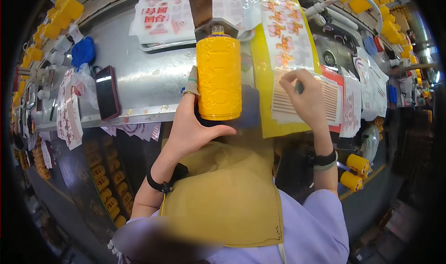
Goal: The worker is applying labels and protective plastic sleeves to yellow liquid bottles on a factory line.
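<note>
The yellow bottle [219, 78] sits in the crook of the left hand [189, 130], which is spread, fingers along the bottle's left side, thumb stretched past its near end. Right of the bottle, the right hand [302, 96] curls above a striped sheet [284, 105]; whether it pinches anything, I cannot tell.

a red-cased phone [107, 93] lies on the metal bench [158, 78], near a clear plastic bag [87, 86] and a blue object [83, 51].
</note>
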Available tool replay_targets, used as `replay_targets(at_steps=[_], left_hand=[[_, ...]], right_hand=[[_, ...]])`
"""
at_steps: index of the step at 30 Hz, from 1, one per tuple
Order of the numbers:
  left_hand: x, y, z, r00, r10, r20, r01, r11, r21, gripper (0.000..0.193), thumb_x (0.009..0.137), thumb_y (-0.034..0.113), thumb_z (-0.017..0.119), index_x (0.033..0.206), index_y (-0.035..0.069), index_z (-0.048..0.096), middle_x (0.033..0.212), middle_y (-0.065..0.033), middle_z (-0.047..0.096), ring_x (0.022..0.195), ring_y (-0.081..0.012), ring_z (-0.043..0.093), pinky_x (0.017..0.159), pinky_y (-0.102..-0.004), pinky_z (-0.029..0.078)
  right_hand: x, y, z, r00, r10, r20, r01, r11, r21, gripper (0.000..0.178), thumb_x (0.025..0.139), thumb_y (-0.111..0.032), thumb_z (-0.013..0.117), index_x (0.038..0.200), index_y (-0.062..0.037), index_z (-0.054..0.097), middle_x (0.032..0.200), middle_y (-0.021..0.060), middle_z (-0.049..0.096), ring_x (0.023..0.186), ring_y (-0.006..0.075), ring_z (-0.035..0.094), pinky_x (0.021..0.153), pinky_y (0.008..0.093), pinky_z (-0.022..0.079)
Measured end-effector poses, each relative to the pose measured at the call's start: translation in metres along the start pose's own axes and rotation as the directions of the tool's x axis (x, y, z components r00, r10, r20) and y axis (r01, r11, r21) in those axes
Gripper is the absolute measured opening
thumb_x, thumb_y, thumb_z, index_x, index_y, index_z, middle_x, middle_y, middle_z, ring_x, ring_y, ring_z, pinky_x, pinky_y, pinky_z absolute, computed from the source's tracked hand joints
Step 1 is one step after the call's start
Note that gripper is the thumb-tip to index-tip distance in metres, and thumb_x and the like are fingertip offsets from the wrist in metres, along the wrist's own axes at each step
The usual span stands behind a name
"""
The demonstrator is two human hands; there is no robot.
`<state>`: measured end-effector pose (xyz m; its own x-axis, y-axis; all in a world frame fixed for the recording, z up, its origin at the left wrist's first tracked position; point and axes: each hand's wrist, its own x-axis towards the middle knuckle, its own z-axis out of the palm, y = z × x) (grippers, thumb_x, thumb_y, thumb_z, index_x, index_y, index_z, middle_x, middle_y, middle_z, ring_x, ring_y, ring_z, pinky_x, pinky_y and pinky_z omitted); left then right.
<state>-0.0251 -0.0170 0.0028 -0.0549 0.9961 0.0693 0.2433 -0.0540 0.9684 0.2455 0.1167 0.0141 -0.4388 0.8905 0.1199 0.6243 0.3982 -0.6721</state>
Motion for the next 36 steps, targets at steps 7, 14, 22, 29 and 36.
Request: replay_targets(at_steps=[7, 14, 22, 29, 36], left_hand=[[-0.006, -0.004, 0.013, 0.98, 0.078, -0.181, -0.021, 0.955, 0.297, 0.104, 0.069, 0.012, 0.096, 0.154, -0.006, 0.039, 0.141, -0.0177, 0.061, 0.121, -0.0262, 0.065, 0.102, -0.0362, 0.051], [-0.006, 0.005, 0.014, 0.951, 0.182, -0.25, -0.061, 0.902, 0.428, 0.096, 0.07, 0.016, 0.094, 0.151, -0.003, 0.046, 0.151, -0.0205, 0.052, 0.128, -0.0347, 0.057, 0.106, -0.0417, 0.047], [-0.01, -0.006, 0.013, 0.947, 0.164, -0.275, -0.065, 0.939, 0.337, 0.095, 0.072, 0.014, 0.092, 0.152, -0.001, 0.045, 0.139, -0.0162, 0.058, 0.118, -0.0289, 0.059, 0.103, -0.039, 0.047], [-0.01, -0.004, 0.013, 0.957, 0.135, -0.256, -0.052, 0.95, 0.309, 0.093, 0.075, 0.011, 0.091, 0.154, -0.002, 0.041, 0.146, -0.0175, 0.054, 0.129, -0.0283, 0.056, 0.109, -0.0403, 0.046], [-0.014, -0.017, 0.022, 0.938, 0.04, -0.344, 0.004, 0.992, 0.127, 0.09, 0.077, 0.011, 0.091, 0.152, -0.005, 0.042, 0.143, -0.021, 0.057, 0.129, -0.0273, 0.061, 0.11, -0.0404, 0.05]], right_hand=[[0.006, 0.049, -0.024, 0.951, 0.307, -0.035, -0.304, 0.912, -0.274, 0.019, 0.089, -0.017, 0.074, 0.101, -0.0013, 0.074, 0.102, 0.019, 0.072, 0.094, 0.0358, 0.069, 0.084, 0.043, 0.053], [0.031, 0.079, -0.016, 0.978, 0.196, 0.07, -0.183, 0.969, -0.164, 0.022, 0.09, -0.017, 0.074, 0.107, -0.0023, 0.073, 0.102, 0.0167, 0.073, 0.096, 0.0332, 0.069, 0.087, 0.0402, 0.053], [0.049, 0.092, -0.02, 0.992, 0.097, 0.083, -0.079, 0.978, -0.194, 0.022, 0.087, -0.018, 0.078, 0.101, -0.0034, 0.072, 0.103, 0.0151, 0.072, 0.096, 0.032, 0.068, 0.085, 0.0398, 0.053], [0.058, 0.104, -0.021, 0.961, 0.208, 0.183, -0.151, 0.948, -0.281, 0.018, 0.087, -0.016, 0.077, 0.1, -0.0045, 0.072, 0.101, 0.0171, 0.071, 0.097, 0.0334, 0.067, 0.086, 0.0416, 0.052], [0.057, 0.124, -0.017, 0.972, -0.062, 0.226, 0.12, 0.961, -0.249, 0.011, 0.096, -0.012, 0.064, 0.098, -0.0014, 0.068, 0.099, 0.0193, 0.068, 0.099, 0.0393, 0.062, 0.087, 0.0455, 0.049]])
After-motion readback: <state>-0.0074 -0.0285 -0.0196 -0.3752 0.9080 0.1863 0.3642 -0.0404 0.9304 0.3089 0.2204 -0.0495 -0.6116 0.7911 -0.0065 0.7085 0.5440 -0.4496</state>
